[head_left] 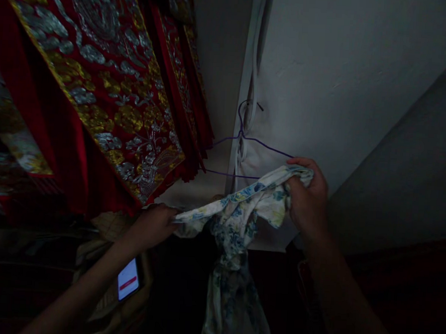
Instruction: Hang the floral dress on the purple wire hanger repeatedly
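Note:
A white garment [237,237] with blue and yellow flowers hangs between my hands, its upper edge stretched taut and its lower part dropping towards me. My left hand [156,225] is closed on the left end of that edge. Higher up, my right hand [308,199] grips the other end, thumb on the near side and fingers behind the cloth, close to the right arm of a hanger. The purple wire hanger [241,134] hangs by its hook from the wall. Its lower bar passes behind the garment, and I cannot tell whether the cloth touches it.
Red embroidered hangings [125,97] with gold and silver patterns fill the left side. White cables [255,59] run down the pale wall [324,82]. Below my left forearm lies a phone [128,279] with its screen lit. The lower area is very dark.

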Action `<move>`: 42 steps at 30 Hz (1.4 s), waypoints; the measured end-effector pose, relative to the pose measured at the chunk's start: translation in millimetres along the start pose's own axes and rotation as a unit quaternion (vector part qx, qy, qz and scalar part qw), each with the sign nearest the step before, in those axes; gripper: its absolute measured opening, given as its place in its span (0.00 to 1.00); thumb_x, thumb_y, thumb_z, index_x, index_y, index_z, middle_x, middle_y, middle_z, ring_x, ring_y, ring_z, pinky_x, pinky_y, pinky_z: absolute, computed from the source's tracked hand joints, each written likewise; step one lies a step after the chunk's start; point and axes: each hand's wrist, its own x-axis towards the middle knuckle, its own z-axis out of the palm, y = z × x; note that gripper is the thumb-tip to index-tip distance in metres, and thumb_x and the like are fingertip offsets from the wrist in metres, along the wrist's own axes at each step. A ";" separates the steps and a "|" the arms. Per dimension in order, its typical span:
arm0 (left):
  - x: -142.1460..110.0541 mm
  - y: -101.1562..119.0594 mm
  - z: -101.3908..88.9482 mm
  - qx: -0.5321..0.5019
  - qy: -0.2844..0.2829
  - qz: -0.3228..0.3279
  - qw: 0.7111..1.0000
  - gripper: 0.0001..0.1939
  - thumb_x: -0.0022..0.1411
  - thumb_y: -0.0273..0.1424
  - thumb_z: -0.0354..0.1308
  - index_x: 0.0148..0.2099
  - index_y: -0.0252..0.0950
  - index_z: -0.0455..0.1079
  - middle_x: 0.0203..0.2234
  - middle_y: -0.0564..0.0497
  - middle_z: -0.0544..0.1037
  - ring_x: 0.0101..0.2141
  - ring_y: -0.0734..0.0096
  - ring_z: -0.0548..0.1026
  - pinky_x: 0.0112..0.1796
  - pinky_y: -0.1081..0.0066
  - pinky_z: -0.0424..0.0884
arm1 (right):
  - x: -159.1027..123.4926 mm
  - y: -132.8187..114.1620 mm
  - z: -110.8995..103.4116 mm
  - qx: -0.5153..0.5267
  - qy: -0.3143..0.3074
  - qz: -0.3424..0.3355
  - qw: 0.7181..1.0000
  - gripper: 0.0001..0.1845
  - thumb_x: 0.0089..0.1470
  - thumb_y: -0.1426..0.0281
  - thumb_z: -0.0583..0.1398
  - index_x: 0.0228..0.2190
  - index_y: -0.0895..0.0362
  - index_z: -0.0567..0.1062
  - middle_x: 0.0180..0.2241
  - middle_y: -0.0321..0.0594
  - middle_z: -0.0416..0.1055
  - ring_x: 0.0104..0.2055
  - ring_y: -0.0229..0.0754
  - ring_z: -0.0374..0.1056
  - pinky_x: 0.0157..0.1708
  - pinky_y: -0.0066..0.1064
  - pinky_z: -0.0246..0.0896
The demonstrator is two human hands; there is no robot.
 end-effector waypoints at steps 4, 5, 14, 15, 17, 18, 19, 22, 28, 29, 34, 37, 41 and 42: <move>4.2 2.0 3.4 -0.066 0.022 0.037 0.997 0.24 0.55 0.26 0.51 0.51 0.39 0.78 0.49 0.43 0.81 0.52 0.54 0.76 0.55 0.60 0.68 | -2.0 41.7 24.1 0.041 -0.196 0.090 0.976 0.22 0.53 0.62 0.56 0.48 0.53 0.74 0.34 0.36 0.75 0.33 0.42 0.68 0.35 0.31 0.64; 5.4 4.0 5.8 -0.076 0.030 0.046 0.996 0.25 0.55 0.27 0.50 0.53 0.39 0.78 0.51 0.43 0.80 0.54 0.55 0.75 0.58 0.60 0.66 | -1.4 52.4 28.0 0.020 -0.235 0.087 0.968 0.23 0.52 0.62 0.57 0.49 0.54 0.74 0.35 0.37 0.76 0.34 0.42 0.70 0.38 0.32 0.65; 29.2 7.4 6.2 -0.094 0.043 -0.007 0.995 0.17 0.57 0.31 0.56 0.48 0.40 0.78 0.46 0.43 0.82 0.49 0.51 0.78 0.52 0.60 0.69 | 42.6 74.9 -14.4 -0.213 -0.180 -0.011 0.960 0.18 0.53 0.57 0.58 0.21 0.56 0.74 0.20 0.38 0.70 0.25 0.42 0.66 0.26 0.30 0.52; 35.8 9.6 3.2 -0.121 0.063 0.006 0.991 0.19 0.58 0.31 0.54 0.51 0.39 0.76 0.47 0.42 0.81 0.49 0.52 0.77 0.52 0.60 0.69 | 44.5 70.3 -17.2 -0.222 -0.179 -0.011 0.958 0.19 0.52 0.56 0.59 0.18 0.56 0.71 0.19 0.37 0.68 0.24 0.41 0.65 0.25 0.30 0.50; 51.6 16.7 -3.1 -0.177 0.110 0.028 0.978 0.21 0.62 0.33 0.50 0.55 0.36 0.72 0.47 0.43 0.80 0.48 0.55 0.77 0.52 0.60 0.69 | 44.5 62.9 -18.5 -0.225 -0.181 -0.003 0.957 0.21 0.51 0.55 0.59 0.16 0.56 0.68 0.17 0.36 0.64 0.22 0.40 0.62 0.24 0.30 0.48; 60.7 21.3 -6.2 -0.203 0.137 0.039 0.969 0.22 0.63 0.33 0.49 0.57 0.36 0.70 0.48 0.43 0.80 0.48 0.56 0.76 0.52 0.60 0.69 | 42.7 60.4 -17.3 -0.220 -0.183 0.007 0.958 0.22 0.50 0.54 0.60 0.15 0.55 0.67 0.16 0.35 0.62 0.22 0.39 0.61 0.24 0.30 0.47; 70.3 26.2 -9.2 -0.228 0.165 0.052 0.958 0.22 0.64 0.33 0.49 0.58 0.35 0.68 0.48 0.43 0.79 0.48 0.57 0.76 0.52 0.60 0.69 | 40.0 58.8 -15.4 -0.209 -0.185 0.022 0.960 0.22 0.49 0.54 0.60 0.15 0.56 0.67 0.16 0.35 0.61 0.22 0.38 0.61 0.23 0.29 0.47; 98.5 41.0 -19.0 -0.294 0.225 0.088 0.925 0.26 0.60 0.33 0.52 0.60 0.34 0.65 0.51 0.43 0.77 0.50 0.58 0.74 0.52 0.60 0.69 | 28.8 56.8 -8.5 -0.155 -0.200 0.071 0.965 0.21 0.48 0.54 0.60 0.16 0.56 0.68 0.16 0.34 0.63 0.22 0.38 0.60 0.23 0.28 0.50; 113.6 58.4 -44.7 -0.303 0.172 0.123 0.929 0.21 0.56 0.35 0.56 0.49 0.32 0.77 0.43 0.44 0.81 0.42 0.58 0.77 0.46 0.61 0.72 | 21.2 52.0 -18.2 -0.104 -0.183 0.036 0.977 0.16 0.46 0.64 0.61 0.37 0.59 0.78 0.29 0.38 0.74 0.30 0.42 0.67 0.32 0.32 0.63; 110.5 59.6 -48.6 -0.307 0.170 0.119 0.929 0.20 0.55 0.34 0.56 0.48 0.33 0.78 0.42 0.45 0.82 0.42 0.58 0.77 0.45 0.61 0.73 | 25.6 51.8 -24.4 -0.114 -0.143 0.012 0.983 0.24 0.44 0.67 0.62 0.46 0.58 0.77 0.33 0.39 0.75 0.32 0.43 0.68 0.34 0.33 0.64; 100.9 68.6 -65.0 -0.357 0.147 0.083 0.919 0.16 0.53 0.36 0.60 0.43 0.35 0.81 0.36 0.46 0.83 0.36 0.59 0.77 0.38 0.65 0.72 | 72.3 58.4 -55.1 -0.168 0.009 -0.007 0.986 0.43 0.38 0.74 0.69 0.59 0.61 0.70 0.44 0.48 0.76 0.41 0.49 0.71 0.41 0.38 0.66; 105.5 71.6 -73.2 -0.354 0.134 0.073 0.923 0.14 0.52 0.35 0.60 0.39 0.34 0.80 0.31 0.49 0.81 0.32 0.64 0.75 0.35 0.69 0.70 | 96.2 61.3 -65.7 -0.156 -0.050 0.104 0.981 0.24 0.40 0.72 0.72 0.42 0.64 0.80 0.37 0.48 0.78 0.37 0.48 0.73 0.39 0.38 0.66; 116.9 57.9 -80.8 -0.298 0.183 0.062 0.935 0.12 0.55 0.34 0.56 0.36 0.33 0.77 0.29 0.51 0.78 0.31 0.66 0.73 0.34 0.70 0.68 | 97.8 52.9 -81.5 -0.003 -0.147 0.226 0.963 0.14 0.47 0.72 0.70 0.37 0.66 0.82 0.35 0.51 0.80 0.32 0.41 0.75 0.37 0.36 0.66; 120.0 52.4 -82.1 -0.277 0.211 0.067 0.935 0.12 0.56 0.34 0.56 0.38 0.34 0.76 0.31 0.50 0.78 0.33 0.65 0.73 0.36 0.70 0.68 | 95.1 49.4 -86.4 0.024 -0.165 0.255 0.953 0.13 0.50 0.73 0.69 0.38 0.67 0.82 0.36 0.53 0.81 0.31 0.41 0.75 0.36 0.37 0.66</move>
